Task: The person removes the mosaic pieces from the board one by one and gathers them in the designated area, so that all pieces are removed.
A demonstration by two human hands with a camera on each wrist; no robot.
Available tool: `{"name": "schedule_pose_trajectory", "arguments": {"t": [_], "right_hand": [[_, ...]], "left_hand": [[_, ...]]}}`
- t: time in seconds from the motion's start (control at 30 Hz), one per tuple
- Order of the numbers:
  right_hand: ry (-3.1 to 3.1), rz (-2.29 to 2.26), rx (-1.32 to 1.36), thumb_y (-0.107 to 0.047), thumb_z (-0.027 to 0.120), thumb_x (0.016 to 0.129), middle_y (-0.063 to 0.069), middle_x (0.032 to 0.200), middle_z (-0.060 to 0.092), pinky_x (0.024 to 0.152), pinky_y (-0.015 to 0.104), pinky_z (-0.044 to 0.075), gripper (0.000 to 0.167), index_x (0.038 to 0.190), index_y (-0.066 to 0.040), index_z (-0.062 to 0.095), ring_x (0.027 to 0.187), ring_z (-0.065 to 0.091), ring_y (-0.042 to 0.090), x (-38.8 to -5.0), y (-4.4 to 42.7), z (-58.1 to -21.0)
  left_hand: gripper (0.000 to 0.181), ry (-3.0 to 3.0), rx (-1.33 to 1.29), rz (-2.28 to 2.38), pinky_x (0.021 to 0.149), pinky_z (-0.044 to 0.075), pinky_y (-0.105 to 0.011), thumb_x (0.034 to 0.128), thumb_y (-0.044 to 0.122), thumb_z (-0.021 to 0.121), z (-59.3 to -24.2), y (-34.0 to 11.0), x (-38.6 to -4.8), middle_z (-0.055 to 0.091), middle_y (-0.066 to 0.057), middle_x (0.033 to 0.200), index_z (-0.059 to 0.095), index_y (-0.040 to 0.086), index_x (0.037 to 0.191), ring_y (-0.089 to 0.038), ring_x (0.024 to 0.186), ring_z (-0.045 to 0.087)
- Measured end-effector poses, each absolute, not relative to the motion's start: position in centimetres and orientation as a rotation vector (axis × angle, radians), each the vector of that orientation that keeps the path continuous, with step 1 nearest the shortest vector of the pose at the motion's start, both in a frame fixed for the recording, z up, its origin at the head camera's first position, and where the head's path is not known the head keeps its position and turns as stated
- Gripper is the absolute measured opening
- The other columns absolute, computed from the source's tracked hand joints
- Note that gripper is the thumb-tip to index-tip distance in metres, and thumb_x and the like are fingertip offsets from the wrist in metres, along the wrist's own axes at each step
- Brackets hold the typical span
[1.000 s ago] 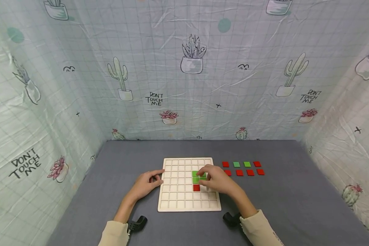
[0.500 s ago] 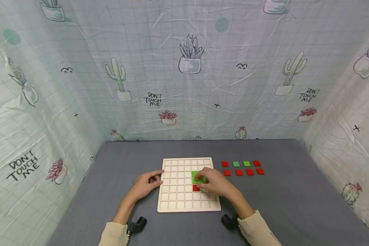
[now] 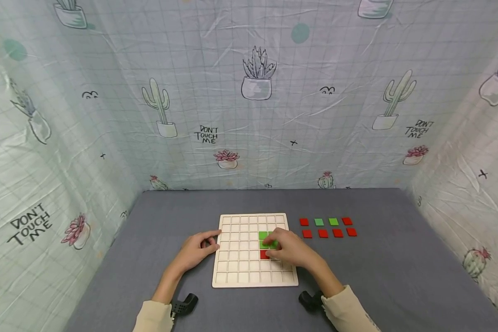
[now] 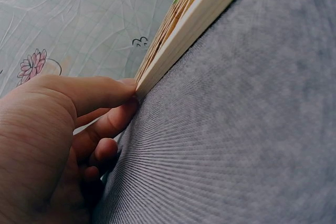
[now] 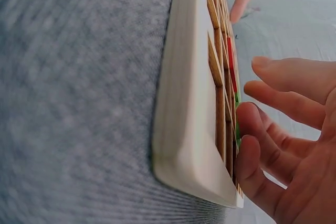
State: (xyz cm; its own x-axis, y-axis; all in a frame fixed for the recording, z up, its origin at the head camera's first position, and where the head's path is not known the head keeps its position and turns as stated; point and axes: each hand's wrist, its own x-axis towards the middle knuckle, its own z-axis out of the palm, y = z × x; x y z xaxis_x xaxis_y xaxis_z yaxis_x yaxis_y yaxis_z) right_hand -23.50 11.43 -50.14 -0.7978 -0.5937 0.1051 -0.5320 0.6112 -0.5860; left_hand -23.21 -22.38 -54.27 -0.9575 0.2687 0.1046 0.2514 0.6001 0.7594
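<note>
And here's the wooden board (image 3: 238,267), pale and square with rounded corners, lying flat mid-table, cut into a neat grid of square cells. Bright green tiles (image 3: 263,235) sit in a cluster right of its centre, with one red tile (image 3: 263,254) just below them on the near side.

Over that cluster comes the right hand (image 3: 292,249), fingers loosely bent and spread, thumb and forefinger apart! Those fingers cover part of the green, so the exact count is hard to call, and whether the fingertips touch the tiles I cannot tell. The left hand (image 3: 196,249) has forefinger and thumb set apart against the board's left edge, the remaining fingers loosely curled. From the left wrist, the board runs off the top, only a sliver of green showing; from the right wrist, it's nearly edge-on, the tiles reduced to thin strips.

Look at the textures: smooth pale wood, thin dividers with darker brown edges, grey ribbed cloth on the table (image 3: 170,207). To the board's right, two rows of flat, square loose tiles (image 3: 338,233), mostly red, two green. Behind, a wrinkled curtain (image 3: 191,106) printed with cacti.
</note>
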Motion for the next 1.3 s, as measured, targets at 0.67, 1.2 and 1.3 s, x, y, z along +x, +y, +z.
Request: {"name": "schedule_pose_trajectory", "arguments": {"t": [0.67, 1.2, 1.3], "right_hand": [[2.734, -0.94, -0.894, -0.014, 0.077, 0.09, 0.005, 0.107, 0.067, 0.072, 0.025, 0.046, 0.024, 0.113, -0.009, 0.078, 0.083, 0.058, 0.014, -23.56, 11.9, -50.46], [2.69, -0.943, -0.949, -0.01, 0.075, 0.091, -0.006, 0.094, 0.07, 0.071, 0.024, 0.048, 0.016, 0.106, -0.014, 0.079, 0.081, 0.059, 0.005, -23.73, 11.61, -50.48], [2.675, -0.956, -0.925, -0.01, 0.075, 0.092, -0.005, 0.096, 0.071, 0.071, 0.025, 0.048, 0.014, 0.105, -0.014, 0.08, 0.084, 0.06, 0.006, -23.66, 11.57, -50.45]], "left_hand": [[0.044, 2.794, 0.461, 1.305, 0.063, 0.042, -0.024, 0.098, 0.027, 0.073, -54.39, -22.28, -23.16, 0.069, 0.008, 0.093, 0.066, 0.016, 0.14, -0.006, 0.062, 0.05], [0.045, 2.789, 0.481, 1.312, 0.063, 0.042, -0.024, 0.0979, 0.026, 0.073, -53.97, -22.38, -23.05, 0.068, 0.008, 0.093, 0.066, 0.015, 0.141, -0.006, 0.062, 0.05], [0.044, 2.79, 0.479, 1.31, 0.063, 0.042, -0.024, 0.0978, 0.026, 0.073, -53.97, -22.37, -22.98, 0.068, 0.008, 0.092, 0.066, 0.015, 0.14, -0.006, 0.062, 0.05]]}}
